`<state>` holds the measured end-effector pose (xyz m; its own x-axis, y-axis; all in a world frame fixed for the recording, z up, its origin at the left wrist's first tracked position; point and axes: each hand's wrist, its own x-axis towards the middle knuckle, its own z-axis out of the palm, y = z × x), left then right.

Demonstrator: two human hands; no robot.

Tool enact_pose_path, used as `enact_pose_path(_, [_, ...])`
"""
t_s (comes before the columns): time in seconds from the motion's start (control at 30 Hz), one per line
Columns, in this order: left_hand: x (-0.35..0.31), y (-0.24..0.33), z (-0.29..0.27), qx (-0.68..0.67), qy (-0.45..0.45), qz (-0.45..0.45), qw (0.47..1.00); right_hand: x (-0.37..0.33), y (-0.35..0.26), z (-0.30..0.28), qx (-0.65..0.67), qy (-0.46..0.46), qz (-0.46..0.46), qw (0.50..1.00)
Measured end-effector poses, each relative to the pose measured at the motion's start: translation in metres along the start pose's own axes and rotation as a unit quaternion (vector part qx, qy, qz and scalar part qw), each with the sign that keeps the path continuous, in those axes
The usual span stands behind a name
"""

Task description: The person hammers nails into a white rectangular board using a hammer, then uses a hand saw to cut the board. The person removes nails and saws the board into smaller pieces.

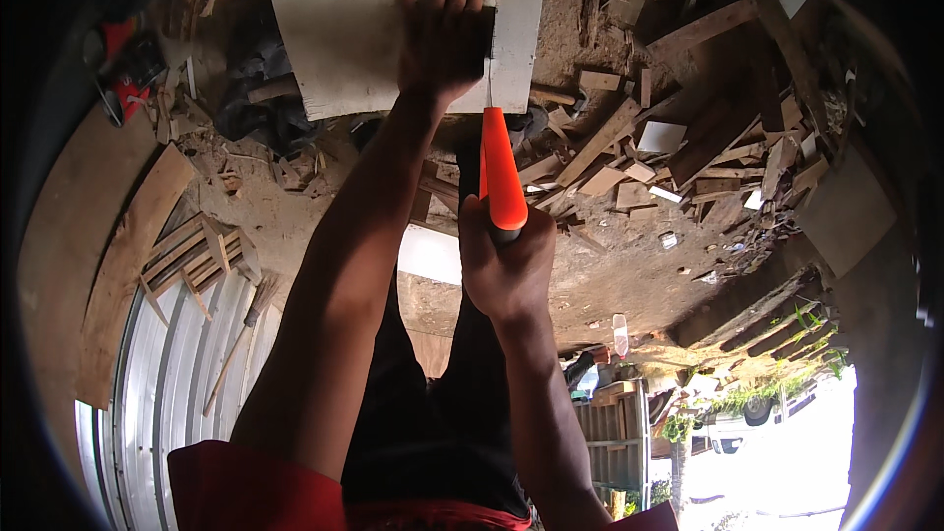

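Observation:
My left hand [442, 44] lies flat on a pale, smudged board [334, 25], its fingers stretched toward the far side. In my right hand [513, 265] is a handsaw [504, 172], gripped by its orange and black handle. The thin blade meets the board's near edge, just right of my left hand. From there a narrow dark line runs away across the board. Most of the blade is hidden, as it shows almost edge-on.
Scrap wood [610, 152] litters the ground at right, with a hammer [580, 103] near the board. At left are a slatted wooden piece [202, 251], a corrugated metal sheet [172, 364], a stick-handled brush [241, 344] and a long plank [133, 270].

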<state>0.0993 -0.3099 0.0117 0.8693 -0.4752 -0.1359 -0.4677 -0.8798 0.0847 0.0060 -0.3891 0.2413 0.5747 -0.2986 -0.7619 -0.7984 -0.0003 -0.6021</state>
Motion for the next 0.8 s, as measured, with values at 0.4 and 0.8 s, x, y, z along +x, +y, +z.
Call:
enact_pose_path(0.4, [-0.012, 0.006, 0.018, -0.029, 0.072, -0.01, 0.997, 0.04, 0.113, -0.047, 0.185, 0.023, -0.002, 0.983])
enact_pose_path(0.8, [-0.015, 0.007, 0.024, 0.036, 0.064, -0.012, 0.997, 0.016, 0.102, 0.006, 0.092, 0.046, -0.11, 0.989])
